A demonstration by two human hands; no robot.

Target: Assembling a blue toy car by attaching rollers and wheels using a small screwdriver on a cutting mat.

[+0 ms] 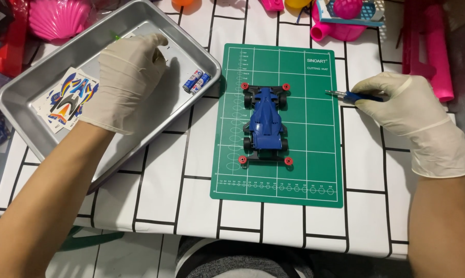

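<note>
At the upper left of the frame sat a metal tray (pixel 31 87), angled on the tiled tablecloth (pixel 160 175), serving as a catch-all so that small parts stayed together. Inside it lay a sticker sheet (pixel 67 100) at lower left and two small batteries (pixel 197 82) side by side near its right rim. The left hand (pixel 127 80), gloved, reached palm-down into the tray's middle, fingers curled over something beneath; whether it gripped anything could not be told. At centre frame a green cutting mat (pixel 315 154) protected the cloth and gave a flat work surface; on it stood a blue toy racing car (pixel 266 123), upright, nose toward the lower edge, touched by neither hand. At right, the right hand (pixel 402 105), also gloved, was closed around a blue-handled screwdriver (pixel 353 96), its tip pointing left toward the car, over the mat's right edge. Pink plastic toys (pixel 57 18) lined the upper edge.
</note>
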